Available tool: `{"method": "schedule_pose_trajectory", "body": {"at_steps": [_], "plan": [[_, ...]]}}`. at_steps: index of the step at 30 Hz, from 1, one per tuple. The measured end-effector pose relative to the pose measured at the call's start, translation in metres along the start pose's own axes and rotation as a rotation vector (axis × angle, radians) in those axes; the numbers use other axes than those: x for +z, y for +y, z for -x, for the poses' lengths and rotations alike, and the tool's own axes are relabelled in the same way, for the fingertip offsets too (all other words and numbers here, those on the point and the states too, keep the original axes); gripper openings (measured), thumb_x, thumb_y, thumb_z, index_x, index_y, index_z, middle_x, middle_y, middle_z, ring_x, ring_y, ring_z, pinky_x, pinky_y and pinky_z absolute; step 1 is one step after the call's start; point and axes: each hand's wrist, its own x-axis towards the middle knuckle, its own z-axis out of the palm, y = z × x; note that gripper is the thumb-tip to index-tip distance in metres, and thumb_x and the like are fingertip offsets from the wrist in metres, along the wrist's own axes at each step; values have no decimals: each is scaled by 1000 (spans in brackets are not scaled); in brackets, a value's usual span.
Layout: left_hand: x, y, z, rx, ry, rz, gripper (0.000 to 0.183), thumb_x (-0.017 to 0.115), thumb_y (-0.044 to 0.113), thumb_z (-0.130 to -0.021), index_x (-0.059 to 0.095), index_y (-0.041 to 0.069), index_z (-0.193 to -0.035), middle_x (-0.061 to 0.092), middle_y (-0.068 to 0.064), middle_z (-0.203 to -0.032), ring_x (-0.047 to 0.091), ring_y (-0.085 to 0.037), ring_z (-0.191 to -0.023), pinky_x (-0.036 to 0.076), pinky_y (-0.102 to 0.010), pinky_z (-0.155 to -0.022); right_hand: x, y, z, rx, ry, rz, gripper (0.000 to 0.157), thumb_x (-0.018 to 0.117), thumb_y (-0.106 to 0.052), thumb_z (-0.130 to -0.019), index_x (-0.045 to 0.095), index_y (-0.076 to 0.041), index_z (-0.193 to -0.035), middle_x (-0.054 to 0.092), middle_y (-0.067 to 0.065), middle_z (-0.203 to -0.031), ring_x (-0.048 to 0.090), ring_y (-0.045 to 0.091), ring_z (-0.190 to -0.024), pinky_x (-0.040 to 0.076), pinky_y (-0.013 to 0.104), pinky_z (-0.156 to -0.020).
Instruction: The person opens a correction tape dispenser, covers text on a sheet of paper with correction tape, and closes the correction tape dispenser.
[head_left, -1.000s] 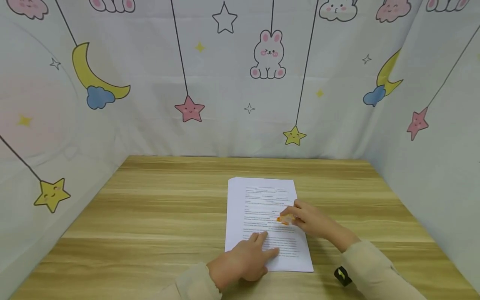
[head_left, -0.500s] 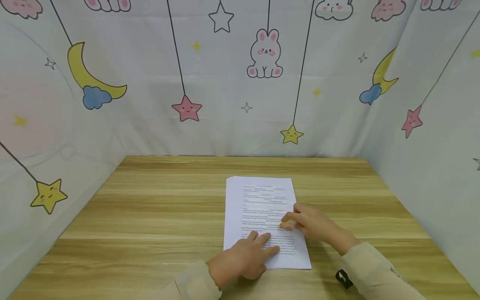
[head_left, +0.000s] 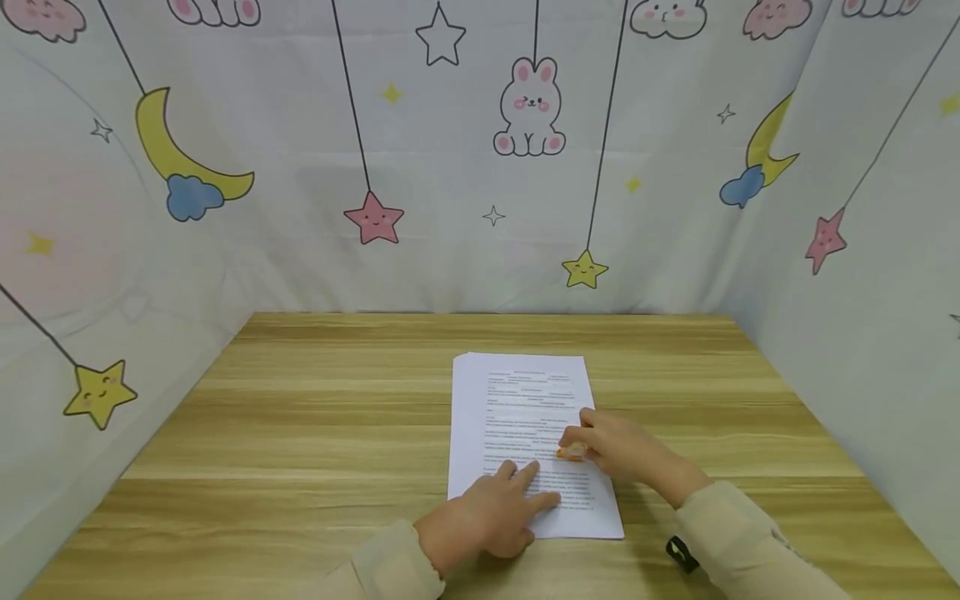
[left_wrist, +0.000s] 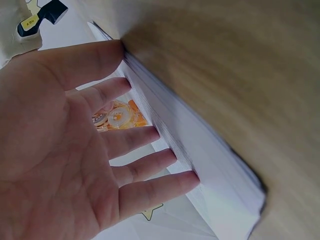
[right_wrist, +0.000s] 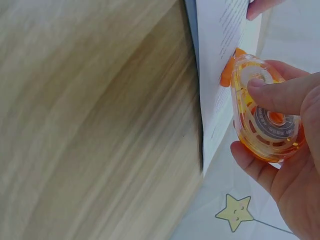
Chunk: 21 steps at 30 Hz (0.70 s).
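A stack of printed paper [head_left: 525,417] lies on the wooden table, with white patches among its upper lines of text. My left hand [head_left: 491,512] rests on the lower left of the top sheet, fingers spread and straight; the left wrist view shows those fingertips [left_wrist: 187,180] touching the paper. In my right hand [head_left: 618,446] is an orange, see-through correction tape dispenser [right_wrist: 267,107], pinched between thumb and fingers. Its orange tip [right_wrist: 230,70] is at the printed sheet, right of the middle; whether it touches cannot be told.
The wood-grain table [head_left: 315,433] spreads around the stack. A small black object with a yellow mark [head_left: 681,553] is beside the right sleeve [head_left: 731,533]. White curtains printed with stars, moons and a rabbit [head_left: 531,108] stand behind and at both sides.
My right hand has moved the correction tape dispenser a little down the page, then slightly left. The left hand stays in place on the paper. The head view has shifted slightly.
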Motion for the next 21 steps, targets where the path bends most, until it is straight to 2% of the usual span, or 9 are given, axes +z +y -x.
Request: {"method": "schedule_pose_trajectory", "body": {"at_steps": [6, 11, 16, 21], "plan": [[-2, 1, -2, 5, -6, 4, 53, 60, 41, -85, 40, 46, -134, 32, 1, -147, 38, -24, -128, 49, -38, -87, -2, 1, 0, -99, 13, 46, 30, 72, -2, -74, 61, -22, -93, 44, -3, -77, 39, 7, -63, 39, 20, -57], [-4, 1, -2, 13, -19, -10, 52, 59, 42, -86, 39, 47, -134, 32, 2, -147, 38, -23, -127, 49, -36, -87, -4, 5, 3, -113, 0, 34, 28, 72, -4, -75, 61, -22, -92, 45, -3, -77, 40, 7, -63, 39, 19, -57], [-7, 0, -1, -2, -35, 3, 53, 59, 42, -86, 39, 47, -134, 31, 2, -148, 37, -23, -128, 48, -35, -89, -5, 11, 7, -127, 29, 40, 29, 72, -2, -73, 61, -22, -91, 44, -3, -75, 37, 6, -62, 37, 17, -55], [-6, 0, -2, -2, -38, 11, 53, 59, 42, -85, 39, 47, -134, 32, 2, -147, 37, -23, -127, 48, -35, -88, -5, 16, 14, -91, 19, 8, 20, 71, -8, -78, 61, -22, -89, 51, -3, -80, 40, 5, -66, 39, 19, -57]]}}
